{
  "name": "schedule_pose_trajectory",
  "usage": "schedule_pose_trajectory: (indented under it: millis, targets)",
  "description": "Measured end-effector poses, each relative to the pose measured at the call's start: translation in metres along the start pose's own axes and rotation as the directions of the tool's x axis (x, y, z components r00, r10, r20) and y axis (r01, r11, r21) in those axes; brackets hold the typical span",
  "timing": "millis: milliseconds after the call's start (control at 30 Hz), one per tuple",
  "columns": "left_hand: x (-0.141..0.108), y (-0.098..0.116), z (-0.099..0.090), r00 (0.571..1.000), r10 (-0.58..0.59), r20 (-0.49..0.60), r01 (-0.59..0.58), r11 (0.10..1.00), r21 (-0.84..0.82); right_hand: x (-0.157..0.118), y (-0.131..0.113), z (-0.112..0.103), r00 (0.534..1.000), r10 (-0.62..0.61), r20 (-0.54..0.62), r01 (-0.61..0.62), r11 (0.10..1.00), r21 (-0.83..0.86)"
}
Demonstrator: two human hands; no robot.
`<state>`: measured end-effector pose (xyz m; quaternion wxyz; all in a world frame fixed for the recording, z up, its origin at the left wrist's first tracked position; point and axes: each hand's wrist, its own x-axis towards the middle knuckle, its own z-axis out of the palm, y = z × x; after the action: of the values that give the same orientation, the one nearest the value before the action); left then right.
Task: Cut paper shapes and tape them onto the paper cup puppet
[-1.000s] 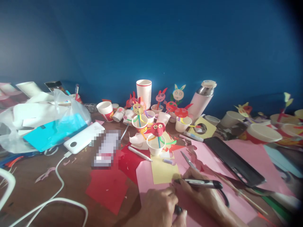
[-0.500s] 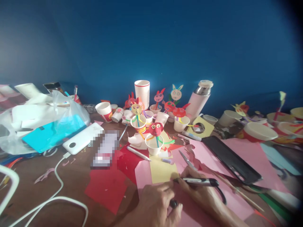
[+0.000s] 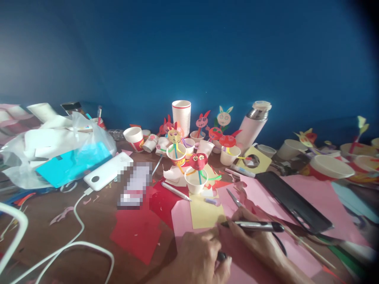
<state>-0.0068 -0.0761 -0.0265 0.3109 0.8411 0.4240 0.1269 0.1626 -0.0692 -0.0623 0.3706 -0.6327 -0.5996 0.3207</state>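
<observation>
In my right hand (image 3: 251,236) is a black marker (image 3: 260,226), lying nearly level with its tip to the left. Scissors (image 3: 233,197) are also tucked in this hand; a blade points up past the fingers and a dark handle loop shows behind them. My left hand (image 3: 198,252) is curled around a small black piece (image 3: 221,256) that looks like the marker's cap. Its forefinger reaches close to the marker tip. Both hands are over pink paper (image 3: 182,219), at the near edge of a yellow paper piece (image 3: 207,213).
Paper cups with paper-faced figures, such as a red-faced one (image 3: 197,181), stand ahead. A pink flask (image 3: 251,126) is behind them. A black phone case (image 3: 293,201) lies right. Red paper (image 3: 136,232), a power bank (image 3: 108,171) and a white cable (image 3: 78,221) lie left.
The whole scene sits slightly farther right in view. The marker lies a little farther right in my right hand; both hands keep their grips.
</observation>
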Motion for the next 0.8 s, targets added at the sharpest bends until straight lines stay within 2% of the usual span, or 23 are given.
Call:
schedule_pose_trajectory:
  millis: [100,233,433,567,800]
  targets:
    - [0.000,-0.001,0.000,1.000,-0.001,-0.001,0.001,1.000,0.018,-0.001,-0.001,0.003,1.000,0.012,-0.012,-0.012,1.000,0.019]
    - [0.000,-0.003,0.003,0.999,-0.028,0.022,0.027,0.998,0.058,-0.001,-0.005,0.003,1.000,0.008,0.013,-0.008,0.999,-0.035]
    - [0.000,-0.003,0.005,1.000,-0.022,0.009,0.022,0.998,0.056,0.004,-0.006,-0.005,0.985,-0.056,0.165,0.087,0.979,-0.186]
    - [-0.001,-0.004,0.004,1.000,-0.021,0.004,0.021,0.999,0.026,0.005,-0.005,-0.008,0.985,-0.096,0.146,0.129,0.963,-0.236]
    - [-0.001,-0.002,0.002,0.999,-0.033,0.025,0.031,0.999,0.041,0.004,-0.004,-0.007,0.987,-0.086,0.137,0.114,0.971,-0.210]
